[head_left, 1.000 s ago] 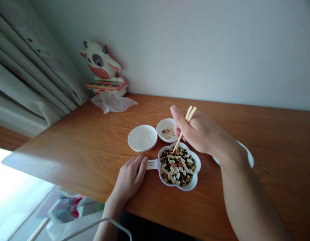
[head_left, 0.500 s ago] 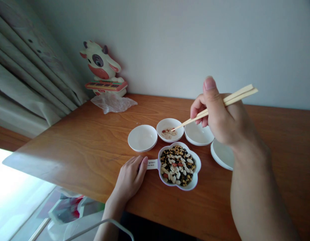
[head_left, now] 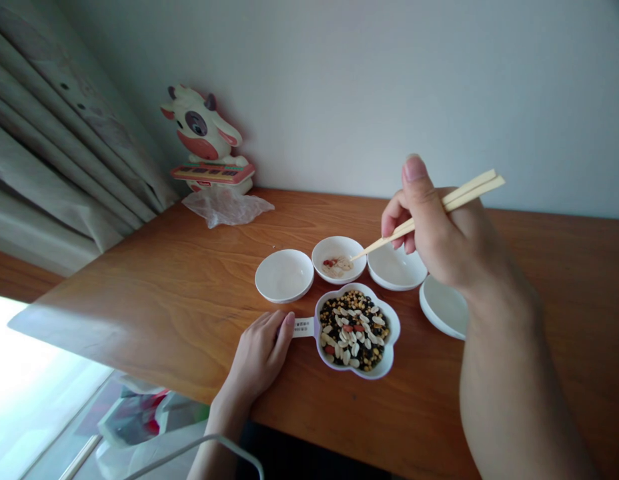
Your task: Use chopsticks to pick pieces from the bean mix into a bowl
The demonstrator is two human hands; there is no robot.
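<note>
My right hand grips a pair of wooden chopsticks, their tips hanging just above the right rim of a small white dish that holds a few pale seeds and red bits. In front of it stands a flower-shaped white bowl filled with mixed beans and seeds. My left hand lies flat on the table, fingertips touching the bowl's labelled handle. I cannot see anything pinched between the chopstick tips.
Three empty white dishes sit around the bowl: one at the left, one behind the chopsticks, one at the right. A cow toy and crumpled plastic stand by the wall. The wooden table ends near my left wrist.
My right hand lifted the chopsticks out of the mixed bowl and carried them back-right over the small dish. Since half a second ago the tips drew slightly right. My left hand stayed put.
</note>
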